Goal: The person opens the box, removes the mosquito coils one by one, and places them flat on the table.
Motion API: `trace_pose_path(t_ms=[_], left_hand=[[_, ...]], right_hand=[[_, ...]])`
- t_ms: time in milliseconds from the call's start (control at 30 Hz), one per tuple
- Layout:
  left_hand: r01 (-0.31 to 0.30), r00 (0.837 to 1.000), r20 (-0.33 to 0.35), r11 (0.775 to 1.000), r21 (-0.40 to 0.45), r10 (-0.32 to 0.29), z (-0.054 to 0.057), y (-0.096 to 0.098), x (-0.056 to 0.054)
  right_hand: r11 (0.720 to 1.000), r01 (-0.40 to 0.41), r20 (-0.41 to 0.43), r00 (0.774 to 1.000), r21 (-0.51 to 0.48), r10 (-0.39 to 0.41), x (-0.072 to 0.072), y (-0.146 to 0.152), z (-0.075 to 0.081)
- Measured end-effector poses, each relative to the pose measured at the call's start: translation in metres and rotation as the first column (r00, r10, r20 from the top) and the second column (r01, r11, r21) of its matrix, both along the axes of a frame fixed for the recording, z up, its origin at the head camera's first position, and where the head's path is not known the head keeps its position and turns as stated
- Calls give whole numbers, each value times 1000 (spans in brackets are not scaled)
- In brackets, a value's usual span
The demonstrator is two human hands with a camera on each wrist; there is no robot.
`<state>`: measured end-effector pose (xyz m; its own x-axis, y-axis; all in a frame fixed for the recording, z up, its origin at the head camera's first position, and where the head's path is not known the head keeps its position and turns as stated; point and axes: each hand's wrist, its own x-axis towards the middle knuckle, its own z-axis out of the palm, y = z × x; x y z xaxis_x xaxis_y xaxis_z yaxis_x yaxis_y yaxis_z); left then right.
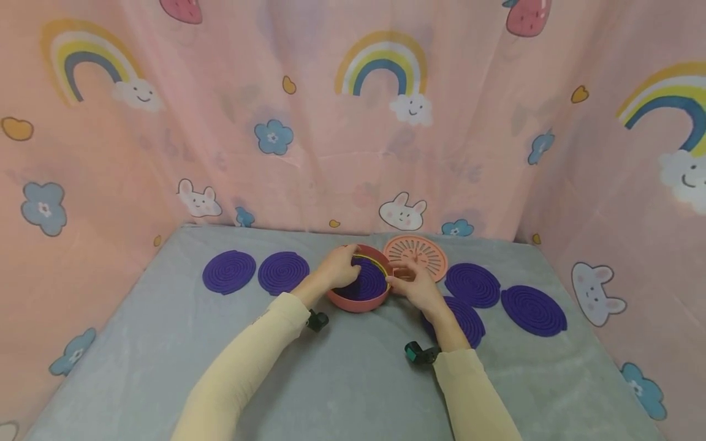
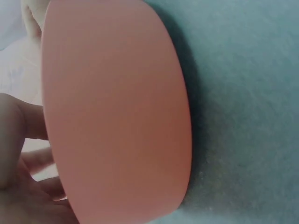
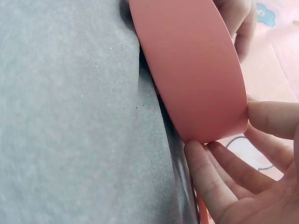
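Note:
A round pink bowl point(image 1: 358, 305), with a purple spiral mat point(image 1: 368, 282) and a thin yellow arc inside, rests on the cloth. My left hand point(image 1: 335, 268) reaches over its left side, fingers inside the rim. In the left wrist view the bowl's wall point(image 2: 117, 107) hides those fingertips, so whether they pinch anything cannot be seen. With thumb at the rim and other fingers on the outer wall, my right hand point(image 1: 416, 286) grips the bowl's right side. The right wrist view shows this hand point(image 3: 252, 172) touching the bowl point(image 3: 191, 70).
Two purple spiral mats point(image 1: 228, 271) lie left of the bowl. Three more mats point(image 1: 534, 310) lie at the right, one partly under the right forearm. A peach slotted disc point(image 1: 427, 254) lies behind the right hand. Patterned pink curtains point(image 1: 331, 165) enclose the grey cloth-covered table point(image 1: 353, 373).

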<state>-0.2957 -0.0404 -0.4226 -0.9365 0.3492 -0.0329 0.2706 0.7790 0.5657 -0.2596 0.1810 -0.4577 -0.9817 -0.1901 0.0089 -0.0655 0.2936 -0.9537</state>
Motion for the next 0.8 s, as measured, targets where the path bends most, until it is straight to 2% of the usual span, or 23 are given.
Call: trace_pose_path(t_ms=[133, 267, 367, 500, 567, 667, 800], left_hand=[[19, 999, -39, 998, 63, -17, 0, -3, 1], [8, 999, -50, 986, 167, 0, -1, -5, -1], [-26, 999, -24, 965, 261, 33, -3, -6, -3], [-67, 998, 31, 931, 359, 60, -4, -9, -4], [-61, 998, 48, 928, 368, 47, -4, -11, -4], [-32, 997, 77, 931, 363, 4, -4, -14, -3], [12, 990, 128, 938, 347, -61, -3, -15, -2]], right_hand=[[1000, -4, 10, 1000, -2, 4, 3, -1, 4], [1000, -4, 21, 1000, 11, 4, 9, -5, 17], [1000, 0, 21, 1000, 24, 0, 10, -5, 20], [1000, -3, 7, 1000, 11, 3, 5, -1, 8], [1000, -10, 13, 1000, -6, 10, 2, 0, 4], [1000, -14, 19, 1000, -19, 15, 4, -1, 6], [1000, -23, 18, 1000, -18, 24, 11, -5, 18]])
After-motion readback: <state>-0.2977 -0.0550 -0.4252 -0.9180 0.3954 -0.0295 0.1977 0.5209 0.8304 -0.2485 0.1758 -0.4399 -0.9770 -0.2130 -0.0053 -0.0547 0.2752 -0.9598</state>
